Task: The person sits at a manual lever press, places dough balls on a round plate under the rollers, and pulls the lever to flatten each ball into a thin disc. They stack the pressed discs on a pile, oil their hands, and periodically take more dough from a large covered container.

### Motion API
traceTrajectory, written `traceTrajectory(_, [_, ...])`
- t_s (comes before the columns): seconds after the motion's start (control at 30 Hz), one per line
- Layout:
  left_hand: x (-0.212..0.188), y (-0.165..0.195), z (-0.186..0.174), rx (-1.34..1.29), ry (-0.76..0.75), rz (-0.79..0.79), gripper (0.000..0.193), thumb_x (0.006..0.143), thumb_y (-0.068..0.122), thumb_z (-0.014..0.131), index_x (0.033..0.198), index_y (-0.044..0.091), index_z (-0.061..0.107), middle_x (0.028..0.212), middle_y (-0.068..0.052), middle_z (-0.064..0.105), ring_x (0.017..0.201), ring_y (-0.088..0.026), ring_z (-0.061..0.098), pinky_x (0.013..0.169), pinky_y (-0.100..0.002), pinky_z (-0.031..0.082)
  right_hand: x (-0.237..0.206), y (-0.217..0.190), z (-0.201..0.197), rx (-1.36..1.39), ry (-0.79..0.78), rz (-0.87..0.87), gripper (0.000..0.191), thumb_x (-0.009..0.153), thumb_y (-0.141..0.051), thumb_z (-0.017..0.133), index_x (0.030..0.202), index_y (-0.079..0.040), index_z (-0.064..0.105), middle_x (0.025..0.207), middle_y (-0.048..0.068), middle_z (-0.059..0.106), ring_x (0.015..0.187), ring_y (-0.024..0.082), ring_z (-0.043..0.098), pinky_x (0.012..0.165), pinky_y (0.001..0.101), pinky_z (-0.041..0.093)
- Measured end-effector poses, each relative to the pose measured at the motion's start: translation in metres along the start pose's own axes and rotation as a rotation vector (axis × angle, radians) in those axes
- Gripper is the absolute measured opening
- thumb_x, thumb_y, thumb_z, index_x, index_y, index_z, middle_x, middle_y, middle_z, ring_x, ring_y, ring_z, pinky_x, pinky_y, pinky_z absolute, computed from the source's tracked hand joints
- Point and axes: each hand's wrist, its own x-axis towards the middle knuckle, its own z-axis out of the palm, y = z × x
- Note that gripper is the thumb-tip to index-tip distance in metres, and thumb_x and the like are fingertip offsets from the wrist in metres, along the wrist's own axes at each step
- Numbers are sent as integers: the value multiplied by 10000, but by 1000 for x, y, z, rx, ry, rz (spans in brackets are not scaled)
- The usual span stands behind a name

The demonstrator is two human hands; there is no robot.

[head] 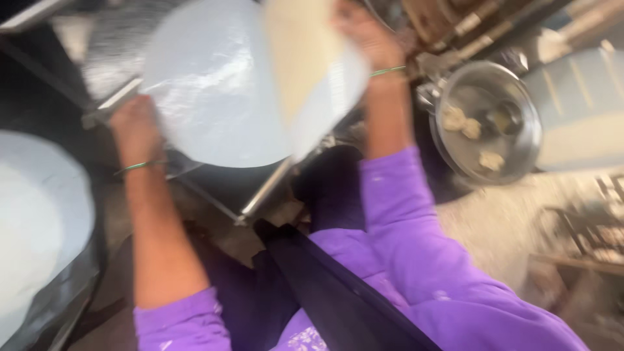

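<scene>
The frame is motion-blurred. A large round white plastic sheet point(214, 91) lies over a metal press table point(260, 195) ahead of me. My left hand point(135, 127) grips its left edge. My right hand point(364, 32) is raised at the top and holds a thin pale flat sheet of dough point(299, 55) that hangs down over the white round. Both wrists wear thin green bangles and purple sleeves.
A steel bowl point(513, 156) with a few dough lumps point(461, 123) stands at the right. A second white round sheet point(39, 221) lies at the far left. Machine parts and rods point(468, 26) fill the upper right; a dark strap point(325, 286) crosses my lap.
</scene>
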Motion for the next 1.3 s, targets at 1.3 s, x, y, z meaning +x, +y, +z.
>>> traceTrajectory(1.3, [20, -11, -9, 398, 308, -97, 269, 823, 55, 583, 1048, -33, 700, 1026, -320, 697, 1007, -497, 673, 865, -546, 552, 192, 79, 464, -1539, -680, -526, 315, 911, -32, 838, 1208, -33, 733, 1073, 127, 745, 837, 221, 704, 723, 350, 570])
